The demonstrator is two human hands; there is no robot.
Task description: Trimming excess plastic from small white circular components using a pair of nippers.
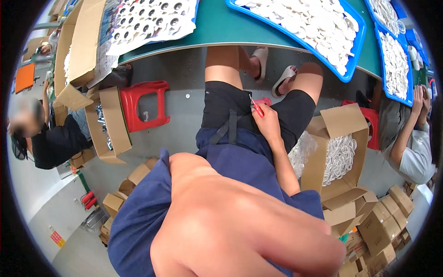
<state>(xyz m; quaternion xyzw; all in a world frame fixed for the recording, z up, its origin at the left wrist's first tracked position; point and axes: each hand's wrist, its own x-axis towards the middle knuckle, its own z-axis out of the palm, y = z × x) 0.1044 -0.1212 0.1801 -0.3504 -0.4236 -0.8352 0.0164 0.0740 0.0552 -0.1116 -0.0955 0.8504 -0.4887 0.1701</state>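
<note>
Head view. Item: one red-handled tool point(259, 110), slim metal tip, held in my right hand point(267, 123); fingers closed around the handle. Position: handle emerging at the thumb side of my fist, tip pointing away from me toward the green table point(212, 25), over my lap. Item: my left hand point(230, 221), large, close to the lens, well apart from the tool; finger grip cannot be told. Surroundings: blue tray point(349, 74) of white discs point(304, 23) on the table; open cardboard box point(341, 120) holding white rings point(339, 157), at my right.
</note>
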